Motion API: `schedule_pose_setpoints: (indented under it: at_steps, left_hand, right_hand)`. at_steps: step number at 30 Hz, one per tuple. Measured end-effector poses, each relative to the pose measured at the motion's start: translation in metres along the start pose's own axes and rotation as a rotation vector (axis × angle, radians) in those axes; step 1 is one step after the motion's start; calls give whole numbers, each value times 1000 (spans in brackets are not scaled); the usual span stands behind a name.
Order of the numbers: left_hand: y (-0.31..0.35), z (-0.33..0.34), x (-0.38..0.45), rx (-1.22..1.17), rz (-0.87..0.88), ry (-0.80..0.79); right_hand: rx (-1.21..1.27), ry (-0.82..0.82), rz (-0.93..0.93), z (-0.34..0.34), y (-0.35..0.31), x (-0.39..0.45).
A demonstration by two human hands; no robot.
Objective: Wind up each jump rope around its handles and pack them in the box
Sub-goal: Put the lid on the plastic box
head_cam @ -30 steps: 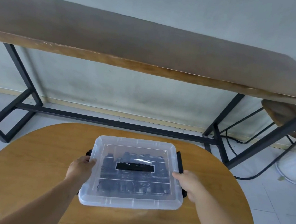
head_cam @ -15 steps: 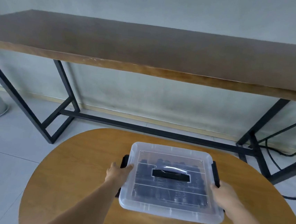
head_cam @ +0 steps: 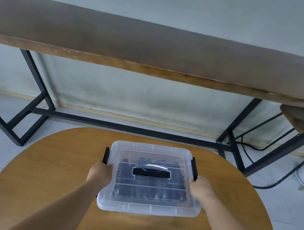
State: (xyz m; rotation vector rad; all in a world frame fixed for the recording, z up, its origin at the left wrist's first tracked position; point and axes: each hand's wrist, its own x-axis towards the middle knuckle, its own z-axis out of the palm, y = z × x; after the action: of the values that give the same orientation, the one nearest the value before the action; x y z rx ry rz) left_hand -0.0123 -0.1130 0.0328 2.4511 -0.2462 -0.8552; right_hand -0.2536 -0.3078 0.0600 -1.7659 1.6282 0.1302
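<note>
Clear plastic box point(head_cam: 148, 203) sits lidded on the round table point(head_cam: 49, 170), dark ropes point(head_cam: 149, 188) inside; it looks rigid, light and slick, best held by its side edges. Left hand point(head_cam: 100, 173) and right hand point(head_cam: 200, 187) grip those sides. Since the earlier frame, only the view has shifted.

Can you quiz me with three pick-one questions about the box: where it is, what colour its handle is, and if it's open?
1. Where is the box? A on the floor; B on the round table; C on the stool.
2. What colour is the lid handle? A black; B red; C yellow.
3. Is the lid: A off; B on; C leaning up?

B: wood shows all round it.
A: a dark bar mid-lid.
B: it covers the dark ropes, the left hand and right hand at the sides.
</note>
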Motion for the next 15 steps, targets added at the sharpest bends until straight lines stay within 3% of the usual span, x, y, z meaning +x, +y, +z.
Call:
schedule_pose_setpoints:
  at_steps: [11, 15]
  left_hand:
    - [12, 7, -15, 151, 51, 58]
    - [11, 4, -19, 130, 50, 90]
  right_hand:
    - [2, 15, -2, 3, 3, 3]
    - [-146, 26, 34, 3, -3, 0]
